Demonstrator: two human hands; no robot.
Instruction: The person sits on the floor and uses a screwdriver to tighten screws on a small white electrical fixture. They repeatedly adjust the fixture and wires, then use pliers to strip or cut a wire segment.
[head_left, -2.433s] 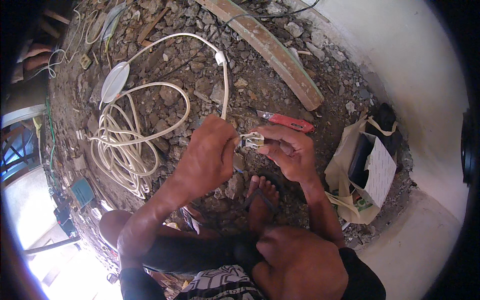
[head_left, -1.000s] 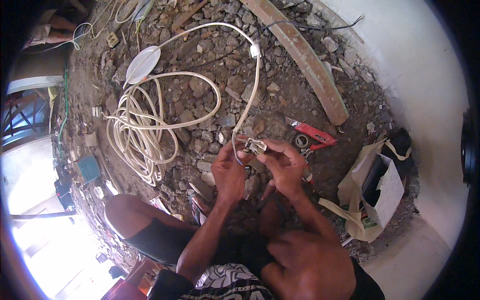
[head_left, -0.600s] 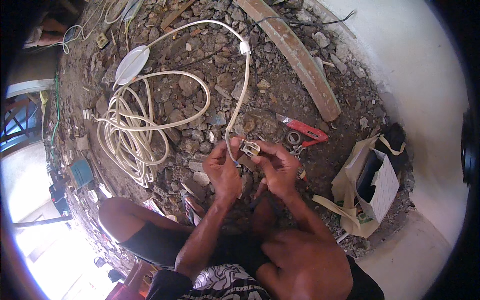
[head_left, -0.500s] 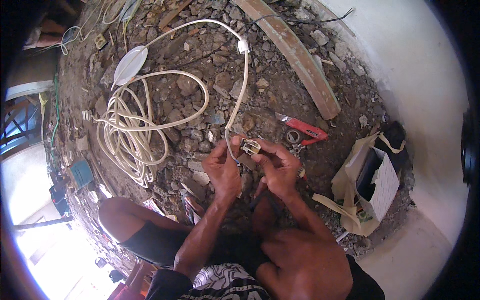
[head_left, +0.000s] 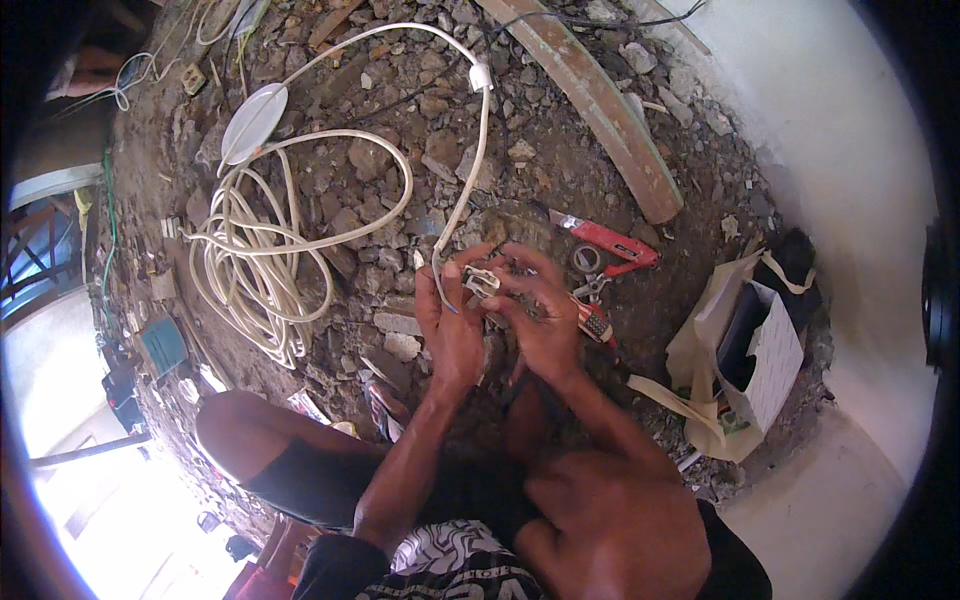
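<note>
Much rubble covers the ground (head_left: 560, 150), and a long wooden plank (head_left: 590, 105) lies at the top. One white cable (head_left: 300, 240) is coiled on the left; its free end comes down to the hands. Both hands hold a small white fitting (head_left: 481, 281) between them: left hand (head_left: 448, 325) closed on cable end and fitting, right hand (head_left: 540, 320) pinching it from the right. A red cutter (head_left: 605, 240) lies just beside the right hand.

White flat cable (head_left: 300, 240) coiled on grey-brown rubble (head_left: 400, 170); beside the coil, a white oval cover (head_left: 252, 122); right of the cable, a red utility knife (head_left: 605, 240), cream cloth bag (head_left: 700, 350) and black-and-white patterned shorts (head_left: 450, 560) below.
</note>
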